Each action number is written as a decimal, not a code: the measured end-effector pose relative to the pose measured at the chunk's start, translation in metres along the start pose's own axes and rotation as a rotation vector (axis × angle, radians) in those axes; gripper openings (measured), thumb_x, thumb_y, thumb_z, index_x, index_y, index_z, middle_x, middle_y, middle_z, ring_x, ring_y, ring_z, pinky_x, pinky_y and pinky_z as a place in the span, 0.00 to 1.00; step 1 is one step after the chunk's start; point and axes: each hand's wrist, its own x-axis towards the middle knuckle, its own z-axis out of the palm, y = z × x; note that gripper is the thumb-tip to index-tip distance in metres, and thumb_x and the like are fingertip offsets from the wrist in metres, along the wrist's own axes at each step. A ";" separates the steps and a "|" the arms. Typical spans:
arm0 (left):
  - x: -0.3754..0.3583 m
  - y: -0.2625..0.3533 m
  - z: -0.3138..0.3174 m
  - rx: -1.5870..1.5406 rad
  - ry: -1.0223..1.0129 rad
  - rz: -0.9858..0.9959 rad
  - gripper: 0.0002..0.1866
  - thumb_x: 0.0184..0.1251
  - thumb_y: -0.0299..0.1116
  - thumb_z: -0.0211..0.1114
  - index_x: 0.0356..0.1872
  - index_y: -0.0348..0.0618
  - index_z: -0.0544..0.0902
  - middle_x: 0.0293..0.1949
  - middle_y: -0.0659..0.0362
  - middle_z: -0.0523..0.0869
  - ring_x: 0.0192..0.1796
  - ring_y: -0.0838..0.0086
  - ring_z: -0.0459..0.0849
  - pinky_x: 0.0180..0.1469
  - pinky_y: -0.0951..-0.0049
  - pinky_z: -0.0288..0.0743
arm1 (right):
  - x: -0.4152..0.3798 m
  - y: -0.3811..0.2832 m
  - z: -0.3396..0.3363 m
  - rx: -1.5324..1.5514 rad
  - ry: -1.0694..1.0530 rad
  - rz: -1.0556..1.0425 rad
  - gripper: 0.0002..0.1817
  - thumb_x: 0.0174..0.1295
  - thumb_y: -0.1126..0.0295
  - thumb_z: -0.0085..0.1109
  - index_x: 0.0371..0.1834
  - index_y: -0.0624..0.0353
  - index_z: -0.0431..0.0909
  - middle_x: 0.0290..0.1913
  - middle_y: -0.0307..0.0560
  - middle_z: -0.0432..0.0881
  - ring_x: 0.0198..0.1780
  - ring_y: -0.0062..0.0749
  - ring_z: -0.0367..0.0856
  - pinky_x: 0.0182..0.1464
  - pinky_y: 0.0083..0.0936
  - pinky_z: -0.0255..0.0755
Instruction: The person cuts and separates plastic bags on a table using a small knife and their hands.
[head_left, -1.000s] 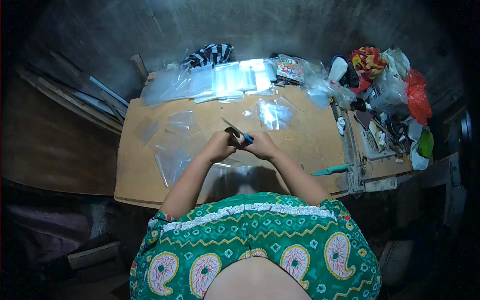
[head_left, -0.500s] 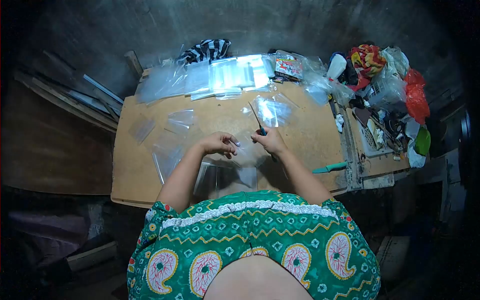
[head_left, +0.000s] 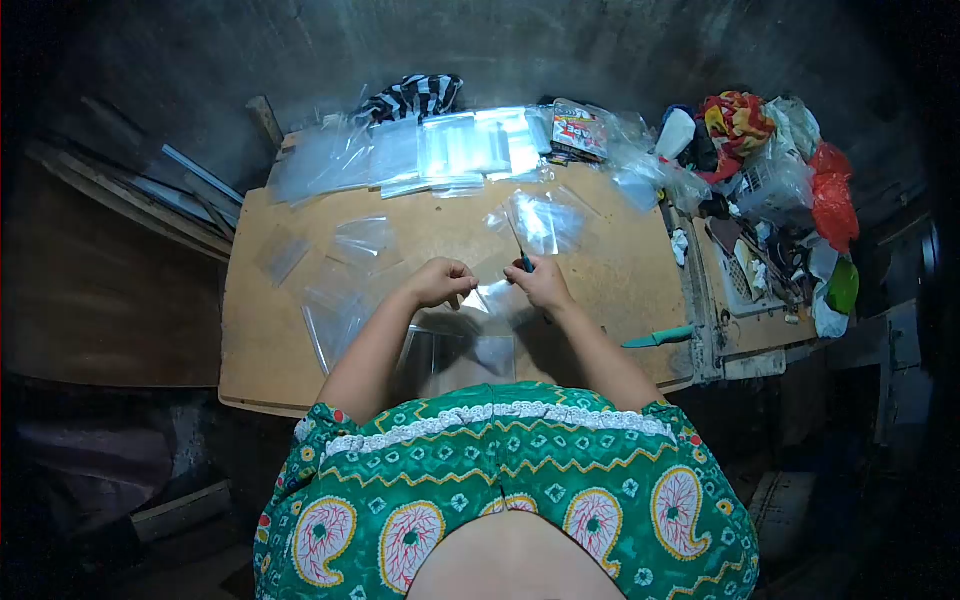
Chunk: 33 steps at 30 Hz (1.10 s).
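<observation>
My left hand is closed, thumb and fingertips pinching the edge of a clear plastic sheet. The sheet spans the gap between my two hands and catches the light. Wrapped in my right hand is a thin-bladed tool with a blue handle, its long narrow blade pointing up and away from me. The right thumb and fingertip meet at the sheet's other side. More clear plastic pieces lie on the table just below my hands.
The wooden table carries scattered clear plastic pieces on the left and a stack of clear plastic at the back. A green-handled knife lies at right. Bags and a cluttered tray stand farther right.
My left fingers have closed from a looser spread into a pinch on the sheet. The sheet between my hands now shines brighter. My right hand has barely moved.
</observation>
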 end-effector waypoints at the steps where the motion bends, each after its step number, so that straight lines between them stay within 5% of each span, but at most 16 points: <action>1: 0.003 -0.002 -0.001 0.031 0.021 0.001 0.10 0.57 0.35 0.57 0.26 0.39 0.77 0.20 0.62 0.77 0.21 0.80 0.75 0.21 0.81 0.70 | 0.001 0.002 0.001 -0.042 0.007 0.013 0.10 0.47 0.65 0.58 0.24 0.63 0.77 0.21 0.44 0.78 0.24 0.24 0.74 0.28 0.22 0.66; 3: 0.007 -0.003 -0.003 0.121 0.051 -0.040 0.10 0.56 0.36 0.58 0.25 0.39 0.77 0.20 0.61 0.78 0.20 0.80 0.75 0.21 0.80 0.70 | 0.007 0.008 0.005 -0.083 0.016 0.026 0.11 0.47 0.65 0.58 0.25 0.62 0.77 0.22 0.47 0.78 0.25 0.28 0.76 0.29 0.24 0.67; 6: 0.021 -0.009 -0.006 0.417 0.108 -0.084 0.11 0.53 0.38 0.59 0.24 0.40 0.78 0.20 0.58 0.79 0.21 0.76 0.77 0.23 0.76 0.70 | 0.016 0.019 0.013 -0.449 -0.054 0.058 0.10 0.43 0.65 0.58 0.26 0.60 0.77 0.28 0.56 0.77 0.33 0.49 0.76 0.35 0.34 0.69; 13: 0.039 -0.017 0.000 0.952 0.323 -0.145 0.12 0.48 0.44 0.60 0.26 0.47 0.80 0.27 0.56 0.81 0.32 0.62 0.79 0.34 0.64 0.71 | 0.021 0.000 0.029 -0.669 0.074 0.147 0.07 0.45 0.71 0.53 0.29 0.58 0.73 0.31 0.56 0.76 0.36 0.49 0.75 0.37 0.39 0.67; 17: 0.042 -0.015 -0.006 0.925 0.335 -0.271 0.15 0.45 0.45 0.62 0.33 0.49 0.80 0.34 0.56 0.81 0.39 0.63 0.78 0.39 0.64 0.71 | 0.029 0.018 0.028 -0.725 0.011 -0.041 0.07 0.45 0.72 0.51 0.31 0.56 0.72 0.32 0.53 0.76 0.36 0.51 0.74 0.37 0.40 0.66; 23: 0.034 -0.008 -0.007 0.920 0.434 -0.396 0.23 0.41 0.52 0.64 0.32 0.42 0.77 0.33 0.53 0.80 0.38 0.62 0.79 0.39 0.66 0.71 | 0.013 0.000 0.004 -0.808 -0.195 -0.048 0.16 0.44 0.72 0.56 0.40 0.47 0.74 0.37 0.49 0.71 0.41 0.44 0.72 0.41 0.35 0.68; 28: 0.028 -0.013 -0.004 1.012 0.570 -0.263 0.22 0.39 0.50 0.66 0.30 0.43 0.77 0.32 0.54 0.79 0.38 0.62 0.77 0.40 0.66 0.69 | 0.025 0.005 0.003 -0.859 -0.316 0.001 0.26 0.45 0.68 0.58 0.51 0.36 0.68 0.38 0.51 0.71 0.42 0.45 0.73 0.41 0.35 0.68; 31: 0.025 -0.013 0.008 1.147 0.746 -0.014 0.15 0.41 0.42 0.64 0.27 0.44 0.76 0.29 0.57 0.76 0.37 0.63 0.75 0.39 0.65 0.67 | 0.036 -0.013 0.003 -0.919 -0.396 0.022 0.29 0.44 0.67 0.59 0.54 0.37 0.64 0.40 0.51 0.73 0.41 0.45 0.74 0.41 0.35 0.69; 33: 0.033 -0.023 0.020 1.153 0.663 0.381 0.09 0.39 0.35 0.63 0.23 0.44 0.76 0.27 0.57 0.76 0.34 0.63 0.75 0.37 0.63 0.67 | 0.041 -0.017 0.004 -0.961 -0.458 0.027 0.32 0.44 0.68 0.59 0.56 0.37 0.61 0.41 0.50 0.75 0.42 0.44 0.74 0.41 0.35 0.69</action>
